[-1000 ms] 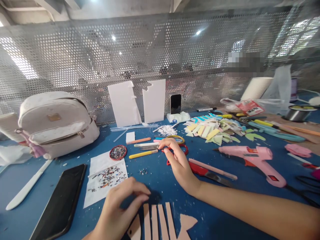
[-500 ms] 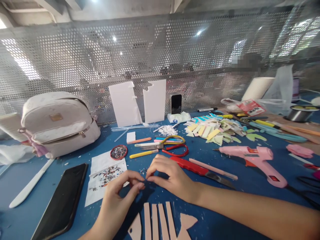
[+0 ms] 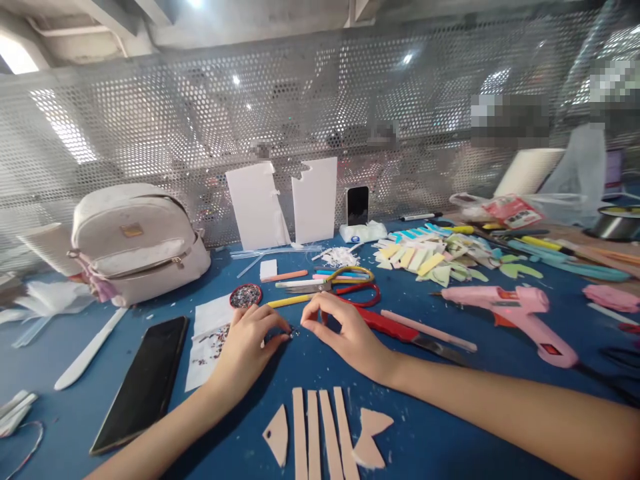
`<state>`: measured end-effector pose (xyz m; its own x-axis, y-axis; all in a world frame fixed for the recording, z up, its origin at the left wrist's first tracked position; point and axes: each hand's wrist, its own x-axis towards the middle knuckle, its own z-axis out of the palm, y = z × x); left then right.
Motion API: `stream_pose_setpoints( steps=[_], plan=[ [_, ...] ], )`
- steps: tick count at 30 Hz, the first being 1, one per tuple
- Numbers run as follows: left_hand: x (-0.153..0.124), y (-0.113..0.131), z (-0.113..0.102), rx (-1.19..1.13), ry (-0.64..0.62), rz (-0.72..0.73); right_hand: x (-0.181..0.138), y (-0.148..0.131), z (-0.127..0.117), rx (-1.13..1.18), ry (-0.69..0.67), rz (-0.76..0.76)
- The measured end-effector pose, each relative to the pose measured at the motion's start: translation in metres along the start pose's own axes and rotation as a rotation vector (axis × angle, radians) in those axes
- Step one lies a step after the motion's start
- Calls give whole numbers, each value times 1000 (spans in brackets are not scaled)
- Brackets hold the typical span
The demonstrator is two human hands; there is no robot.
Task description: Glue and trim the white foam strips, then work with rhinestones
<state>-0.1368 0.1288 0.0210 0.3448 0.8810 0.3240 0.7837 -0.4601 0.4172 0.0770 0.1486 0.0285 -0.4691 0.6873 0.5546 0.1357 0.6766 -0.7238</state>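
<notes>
My left hand (image 3: 253, 343) reaches over the edge of a white paper sheet (image 3: 206, 313) strewn with dark and coloured specks (image 3: 213, 345). Its thumb and forefinger are pinched at a small pile of similar bits (image 3: 295, 331) on the blue table; what lies between them is too small to make out. My right hand (image 3: 353, 340), just right of that pile, has thumb and fingertips drawn together, contents hidden. Behind my left hand is a round red-rimmed lid (image 3: 246, 295) full of specks. Several pale strips (image 3: 299, 433) lie below my hands, between a pointed head-shaped piece (image 3: 277, 437) and a tail-shaped piece (image 3: 373, 433).
A black phone (image 3: 143, 387) and a white plastic knife (image 3: 90, 350) lie left, before a white backpack (image 3: 140, 247). Scissors (image 3: 345, 283), markers and a red-handled cutter (image 3: 393, 325) sit behind my right hand. A pink glue gun (image 3: 520, 310) rests at right, near paper scraps (image 3: 430, 257).
My two hands have moved away from me, up over the small pile, and a little farther apart. The view has shifted slightly, so more of the pale pieces shows.
</notes>
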Motion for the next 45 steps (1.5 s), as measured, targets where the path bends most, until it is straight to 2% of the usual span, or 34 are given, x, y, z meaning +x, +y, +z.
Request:
stream_pose_setpoints(
  steps=[8,18,31,45],
  plan=[
    [2,1,7,25,-7,10,0,-1,0,-8,-13,-10],
    [2,-1,4,-84,54,-21,0,3,0,4,-1,9],
    [4,1,10,-20,-33,6,3,0,0,13,5,48],
    [4,5,5,-95,2,11,1,1,1,0,9,42]
  ],
)
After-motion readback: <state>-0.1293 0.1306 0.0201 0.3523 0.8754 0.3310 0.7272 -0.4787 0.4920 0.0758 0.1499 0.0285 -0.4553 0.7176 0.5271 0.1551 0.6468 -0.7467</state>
